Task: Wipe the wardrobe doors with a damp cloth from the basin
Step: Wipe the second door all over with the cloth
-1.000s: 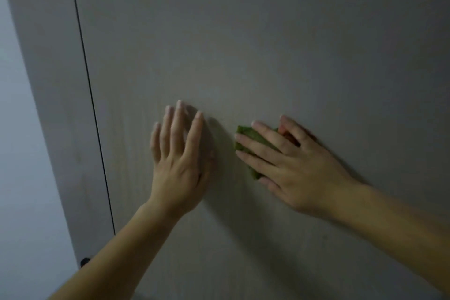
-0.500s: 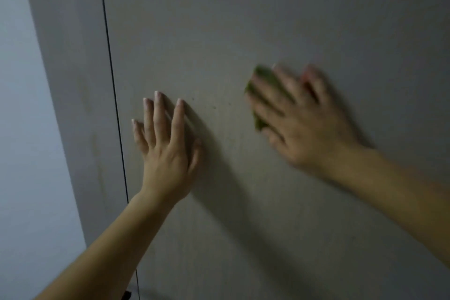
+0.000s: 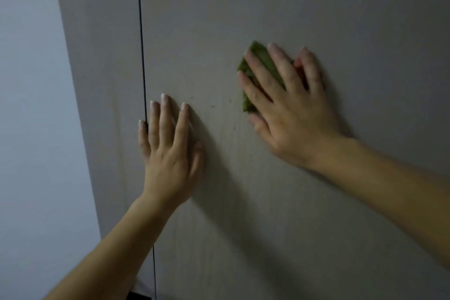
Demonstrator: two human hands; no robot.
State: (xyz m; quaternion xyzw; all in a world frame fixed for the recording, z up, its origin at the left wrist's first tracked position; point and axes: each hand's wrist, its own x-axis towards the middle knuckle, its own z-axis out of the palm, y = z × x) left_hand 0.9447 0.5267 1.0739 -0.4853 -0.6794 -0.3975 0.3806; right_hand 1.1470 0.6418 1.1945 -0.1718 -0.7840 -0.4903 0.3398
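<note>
Green cloth pressed flat on the pale wardrobe door
Right hand pins it with straight spread fingers; left hand rests flat and released beside the dark door seam

The place reads as a room in a home, probably a bedroom. Tall, flat wardrobe doors in pale wood-grain laminate fill most of the view. A thin dark gap runs upright between the wide door and a narrower left panel. Further left stands a plain painted wall. The light is dim and indoor. A small green cloth, the sort used for housework, lies flat against the door.
</note>
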